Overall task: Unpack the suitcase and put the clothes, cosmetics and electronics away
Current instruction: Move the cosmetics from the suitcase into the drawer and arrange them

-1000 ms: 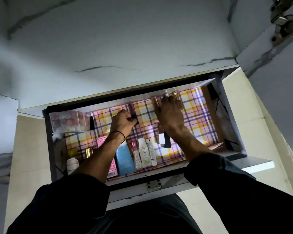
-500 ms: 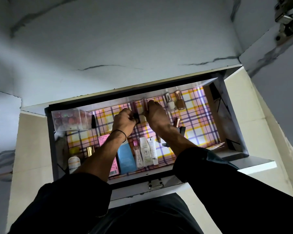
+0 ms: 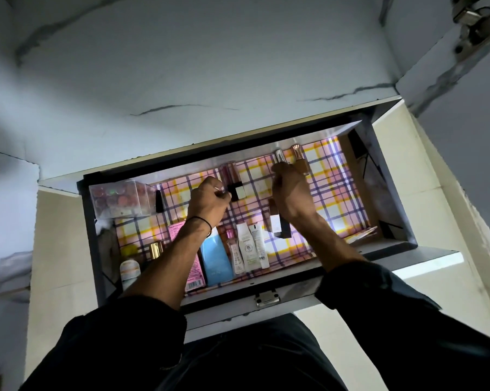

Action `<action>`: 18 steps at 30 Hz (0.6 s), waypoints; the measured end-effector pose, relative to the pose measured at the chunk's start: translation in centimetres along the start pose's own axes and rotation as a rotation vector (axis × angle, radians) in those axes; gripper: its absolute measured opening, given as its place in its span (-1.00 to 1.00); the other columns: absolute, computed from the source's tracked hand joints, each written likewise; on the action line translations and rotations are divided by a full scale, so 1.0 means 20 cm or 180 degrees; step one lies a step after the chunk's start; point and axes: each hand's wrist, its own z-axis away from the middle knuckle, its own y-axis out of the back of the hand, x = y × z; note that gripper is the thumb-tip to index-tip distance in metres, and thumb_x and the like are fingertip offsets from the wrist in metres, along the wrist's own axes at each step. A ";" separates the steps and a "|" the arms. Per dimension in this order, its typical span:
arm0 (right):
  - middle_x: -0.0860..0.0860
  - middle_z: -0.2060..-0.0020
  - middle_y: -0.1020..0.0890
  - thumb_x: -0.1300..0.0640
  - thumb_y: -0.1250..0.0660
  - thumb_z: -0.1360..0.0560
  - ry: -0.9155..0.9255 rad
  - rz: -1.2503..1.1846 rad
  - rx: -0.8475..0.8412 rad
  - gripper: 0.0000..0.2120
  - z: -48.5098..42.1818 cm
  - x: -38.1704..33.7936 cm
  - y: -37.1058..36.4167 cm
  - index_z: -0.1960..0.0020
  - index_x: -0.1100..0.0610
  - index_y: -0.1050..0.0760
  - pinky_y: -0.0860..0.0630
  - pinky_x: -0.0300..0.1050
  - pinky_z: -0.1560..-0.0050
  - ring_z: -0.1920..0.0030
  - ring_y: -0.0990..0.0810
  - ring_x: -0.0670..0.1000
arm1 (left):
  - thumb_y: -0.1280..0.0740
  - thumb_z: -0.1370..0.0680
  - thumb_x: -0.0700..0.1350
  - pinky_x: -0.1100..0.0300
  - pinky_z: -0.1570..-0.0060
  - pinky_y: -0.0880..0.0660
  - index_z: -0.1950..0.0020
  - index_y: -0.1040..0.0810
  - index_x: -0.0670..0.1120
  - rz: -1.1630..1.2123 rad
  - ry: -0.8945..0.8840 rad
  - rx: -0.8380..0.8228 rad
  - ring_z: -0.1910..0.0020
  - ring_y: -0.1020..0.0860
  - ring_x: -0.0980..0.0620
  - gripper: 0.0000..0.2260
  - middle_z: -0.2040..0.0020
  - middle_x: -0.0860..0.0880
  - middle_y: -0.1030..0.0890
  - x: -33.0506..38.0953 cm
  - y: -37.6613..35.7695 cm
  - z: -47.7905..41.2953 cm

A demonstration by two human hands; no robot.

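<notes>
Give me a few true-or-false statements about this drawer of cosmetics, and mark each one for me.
1. The drawer is lined with a plaid liner. True.
2. A clear box of small round pots sits in the far right corner. False: it sits in the far left corner.
3. The left hand has a dark band at its wrist. True.
4. The blue box stands upright against the back wall. False: it lies flat near the front, beside a pink box.
5. Both hands are outside the drawer. False: the left hand and the right hand both reach into it.
</notes>
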 end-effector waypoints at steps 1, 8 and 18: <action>0.07 0.02 -0.60 0.30 -0.14 -0.64 -0.0169 -0.0108 0.0093 -0.77 0.03 0.04 0.05 -0.23 0.21 -0.50 -0.59 -0.15 0.19 0.12 -0.66 0.05 | -0.38 -0.55 -0.19 0.33 0.18 -0.40 -0.20 -0.54 -0.18 0.0022 -0.0081 0.0082 0.10 -0.53 0.06 -0.76 -0.10 -0.09 -0.62 0.01 0.01 0.02; 0.09 0.04 -0.64 0.09 -0.33 -0.56 -0.1441 -0.0028 -0.0308 -0.77 0.16 0.33 0.15 -0.13 0.21 -0.52 -0.36 -0.24 0.37 0.17 -0.60 -0.03 | -0.35 -0.56 -0.16 0.23 0.14 -0.51 -0.15 -0.56 -0.14 -0.0053 -0.0600 -0.0413 0.16 -0.60 0.01 -0.82 0.00 -0.09 -0.66 0.13 -0.11 0.17; 0.23 -0.24 -0.38 0.04 -0.34 -0.60 -0.1023 0.0217 -0.0284 -0.60 0.19 0.25 0.01 -0.33 0.19 -0.33 -0.50 -0.02 0.03 -0.01 -0.52 0.18 | -0.45 -0.50 -0.08 0.08 0.17 -0.50 -0.45 -0.21 -0.16 -0.1243 -0.0436 -0.0962 -0.11 -0.57 -0.18 -0.37 -0.26 -0.19 -0.49 0.20 -0.36 0.24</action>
